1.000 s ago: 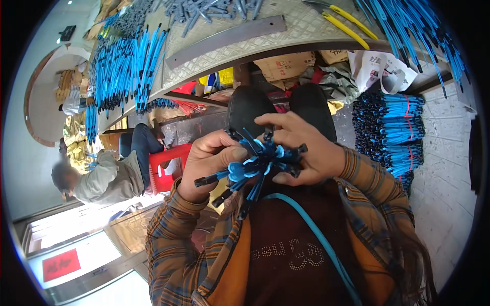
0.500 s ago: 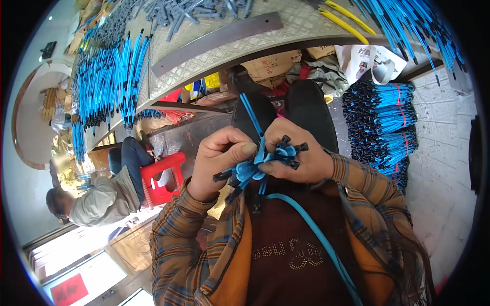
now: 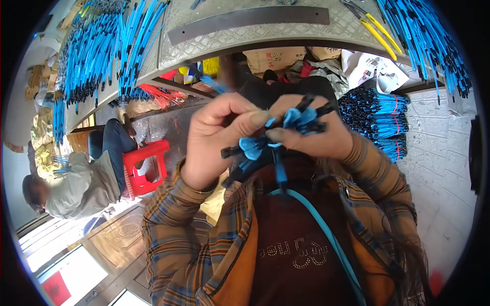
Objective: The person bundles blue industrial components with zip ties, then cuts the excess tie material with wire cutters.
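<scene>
Both hands are together in front of my dark red top, working on a bunch of flat blue cords with black tips. My left hand (image 3: 214, 135) pinches the cords between thumb and forefinger, and looped blue ends (image 3: 251, 148) stick out below its thumb. Close against it, my right hand (image 3: 326, 133) is closed round the other part of the bunch, whose blue loops and black tips (image 3: 300, 118) fan out over its fingers. One blue strand (image 3: 280, 172) hangs below the hands, and another blurred one (image 3: 212, 83) rises beyond them. The exact crossing between the thumbs is blurred.
Ahead stands a table with a flat metal bar (image 3: 250, 23), yellow-handled pliers (image 3: 380, 33) and heaps of blue cords (image 3: 92, 56). Tied cord bundles (image 3: 380, 120) are stacked by the right wall. A person (image 3: 84, 178) sits at left by a red stool (image 3: 148, 166).
My hands have risen a little toward the camera, still gripping the cords. The right-hand cord ends have spread upward and right. My head view has shifted slightly.
</scene>
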### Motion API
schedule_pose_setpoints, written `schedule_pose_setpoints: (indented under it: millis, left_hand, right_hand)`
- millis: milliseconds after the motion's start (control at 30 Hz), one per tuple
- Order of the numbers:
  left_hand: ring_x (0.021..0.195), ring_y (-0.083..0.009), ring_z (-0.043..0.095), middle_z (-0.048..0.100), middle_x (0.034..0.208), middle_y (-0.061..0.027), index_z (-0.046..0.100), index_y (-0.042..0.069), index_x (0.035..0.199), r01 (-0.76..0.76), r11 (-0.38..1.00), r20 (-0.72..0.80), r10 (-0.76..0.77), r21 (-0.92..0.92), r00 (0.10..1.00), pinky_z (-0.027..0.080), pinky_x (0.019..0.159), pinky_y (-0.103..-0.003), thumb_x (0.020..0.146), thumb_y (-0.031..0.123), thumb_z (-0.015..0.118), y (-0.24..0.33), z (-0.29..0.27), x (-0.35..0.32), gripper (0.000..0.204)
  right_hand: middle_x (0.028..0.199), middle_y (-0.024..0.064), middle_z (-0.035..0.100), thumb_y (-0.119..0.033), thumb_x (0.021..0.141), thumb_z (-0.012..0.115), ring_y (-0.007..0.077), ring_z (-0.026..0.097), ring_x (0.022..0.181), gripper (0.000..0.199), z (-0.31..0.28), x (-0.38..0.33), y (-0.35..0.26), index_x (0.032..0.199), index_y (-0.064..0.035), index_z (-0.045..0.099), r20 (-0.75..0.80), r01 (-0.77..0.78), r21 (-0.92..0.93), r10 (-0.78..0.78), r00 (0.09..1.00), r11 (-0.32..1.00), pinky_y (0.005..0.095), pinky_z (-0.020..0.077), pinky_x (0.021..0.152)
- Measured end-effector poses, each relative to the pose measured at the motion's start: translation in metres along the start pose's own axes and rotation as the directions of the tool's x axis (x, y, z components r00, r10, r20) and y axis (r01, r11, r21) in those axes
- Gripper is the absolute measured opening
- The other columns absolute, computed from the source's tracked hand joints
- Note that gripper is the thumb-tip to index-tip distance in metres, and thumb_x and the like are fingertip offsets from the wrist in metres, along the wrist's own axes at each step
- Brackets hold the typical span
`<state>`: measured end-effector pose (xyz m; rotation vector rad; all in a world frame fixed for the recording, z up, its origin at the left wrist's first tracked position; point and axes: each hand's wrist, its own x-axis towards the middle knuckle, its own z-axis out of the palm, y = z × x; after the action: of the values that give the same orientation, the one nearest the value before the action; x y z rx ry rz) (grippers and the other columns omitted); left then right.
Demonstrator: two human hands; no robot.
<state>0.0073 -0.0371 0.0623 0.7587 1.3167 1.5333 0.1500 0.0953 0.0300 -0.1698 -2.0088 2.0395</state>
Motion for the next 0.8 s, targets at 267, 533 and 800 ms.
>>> schedule_pose_setpoints:
  millis: [267,533,800]
  left_hand:
    - [0.072,-0.011,0.055,0.059,0.078,-0.0032,0.06,-0.002,0.086,-0.256,0.862,0.333,0.11,0.437,0.937,0.043,0.064,-0.022,0.074,0.0,0.068,0.012,-0.047,0.013,0.015]
    - [0.085,-0.0182,0.057,0.059,0.09,-0.0095,0.057,-0.001,0.101,-0.337,0.933,-0.119,0.351,0.125,0.929,0.045,0.08,-0.03,0.073,-0.004,0.063,-0.005,-0.149,0.008,0.029]
    - [0.108,-0.0237,0.052,0.057,0.109,-0.0119,0.041,0.006,0.126,0.065,0.948,-0.001,-0.068,0.312,0.998,0.037,0.095,-0.034,0.069,0.003,0.064,-0.105,-0.169,0.022,0.061]
  right_hand:
    - [0.078,0.0038,0.06,-0.011,0.075,0.07,0.0112,0.057,0.072,0.017,-0.006,0.037,0.033,0.086,-0.0035,0.06,0.248,0.158,0.099,-0.178,0.952,0.983,0.0235,0.0444,0.062]
    - [0.082,0.0088,0.064,-0.018,0.072,0.07,0.0232,0.06,0.079,0.018,0.0,0.053,0.035,0.079,-0.0068,0.058,0.257,0.154,0.118,-0.18,0.949,0.981,0.0414,0.0421,0.083]
    - [0.083,0.0094,0.065,-0.014,0.067,0.072,0.0251,0.061,0.078,0.019,0.011,0.068,0.033,0.078,-0.0073,0.058,0.387,0.191,0.05,-0.195,0.901,0.98,0.0431,0.0417,0.083]
